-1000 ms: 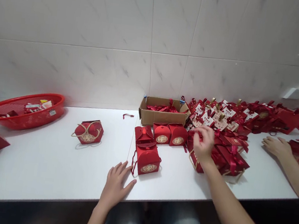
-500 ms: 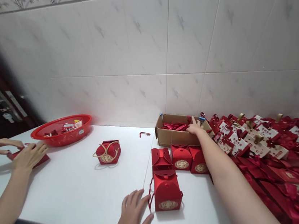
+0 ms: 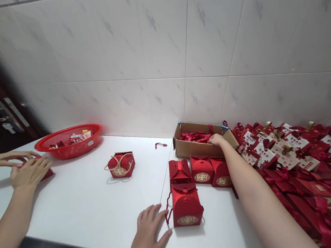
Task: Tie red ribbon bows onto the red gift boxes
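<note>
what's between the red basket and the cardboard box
A red box with a cord handle and a small red strip, as the head view shows.

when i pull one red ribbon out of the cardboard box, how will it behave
The ribbons look soft and thin, so one will probably hang limp and weigh little. They lie heaped in the cardboard box, so neighbours may snag and come along. Their sheen hints at some slipperiness.
</note>
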Tool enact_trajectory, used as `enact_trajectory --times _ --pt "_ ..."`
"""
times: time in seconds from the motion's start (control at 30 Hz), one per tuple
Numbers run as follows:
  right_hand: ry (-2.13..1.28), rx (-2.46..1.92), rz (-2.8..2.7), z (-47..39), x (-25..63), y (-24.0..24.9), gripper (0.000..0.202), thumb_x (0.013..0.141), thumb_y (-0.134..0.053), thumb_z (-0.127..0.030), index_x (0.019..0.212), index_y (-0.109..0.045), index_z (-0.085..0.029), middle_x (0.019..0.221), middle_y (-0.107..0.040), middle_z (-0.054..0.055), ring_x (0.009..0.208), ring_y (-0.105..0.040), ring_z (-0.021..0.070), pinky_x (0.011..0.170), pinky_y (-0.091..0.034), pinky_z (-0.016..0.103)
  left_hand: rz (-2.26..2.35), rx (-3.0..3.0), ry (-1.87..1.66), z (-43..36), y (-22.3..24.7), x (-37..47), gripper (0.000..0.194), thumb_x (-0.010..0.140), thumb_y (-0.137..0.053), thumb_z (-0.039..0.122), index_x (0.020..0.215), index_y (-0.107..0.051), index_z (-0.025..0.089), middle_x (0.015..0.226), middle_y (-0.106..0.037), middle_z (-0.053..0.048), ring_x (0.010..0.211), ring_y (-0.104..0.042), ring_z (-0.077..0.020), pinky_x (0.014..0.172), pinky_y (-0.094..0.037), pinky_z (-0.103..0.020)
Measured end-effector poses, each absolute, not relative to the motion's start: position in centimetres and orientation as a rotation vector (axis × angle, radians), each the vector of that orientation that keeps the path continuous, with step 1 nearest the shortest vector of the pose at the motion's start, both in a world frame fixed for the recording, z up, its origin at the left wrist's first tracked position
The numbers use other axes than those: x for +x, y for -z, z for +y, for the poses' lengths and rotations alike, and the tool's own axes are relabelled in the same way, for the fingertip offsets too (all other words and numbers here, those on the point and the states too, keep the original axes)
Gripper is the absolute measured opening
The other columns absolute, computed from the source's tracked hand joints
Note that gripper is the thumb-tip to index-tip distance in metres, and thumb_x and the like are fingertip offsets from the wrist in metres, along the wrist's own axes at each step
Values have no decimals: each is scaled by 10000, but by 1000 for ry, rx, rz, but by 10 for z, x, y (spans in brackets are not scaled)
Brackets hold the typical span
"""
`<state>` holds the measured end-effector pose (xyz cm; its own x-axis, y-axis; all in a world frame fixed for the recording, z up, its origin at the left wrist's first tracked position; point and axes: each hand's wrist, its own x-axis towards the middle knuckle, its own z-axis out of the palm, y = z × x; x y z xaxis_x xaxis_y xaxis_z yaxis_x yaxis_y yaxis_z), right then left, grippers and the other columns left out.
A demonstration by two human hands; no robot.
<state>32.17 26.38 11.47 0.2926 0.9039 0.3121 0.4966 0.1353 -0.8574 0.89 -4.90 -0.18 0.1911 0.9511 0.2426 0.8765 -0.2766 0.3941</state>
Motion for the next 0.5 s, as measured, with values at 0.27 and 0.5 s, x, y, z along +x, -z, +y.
enact_trajectory --times 0.27,0.5 --pt "-631 -1333 -964 207 330 -176 232 782 -404 -298 892 -552 -158 861 -625 72 760 -595 156 694 -491 295 1808 2280 -701 -48 1 10 405 797 -539 421 1187 -561 315 1292 -509 -71 1212 -415 -298 1001 -317 -535" --pt "-946 -708 -1089 -35 343 -96 254 681 -636 -457 734 -548 -226 598 -560 15 550 -559 165 568 -492 336 1784 2310 -785 -41 8 7 437 811 -531 403 1227 -531 267 1265 -518 -101 1196 -434 -291 986 -342 -521"
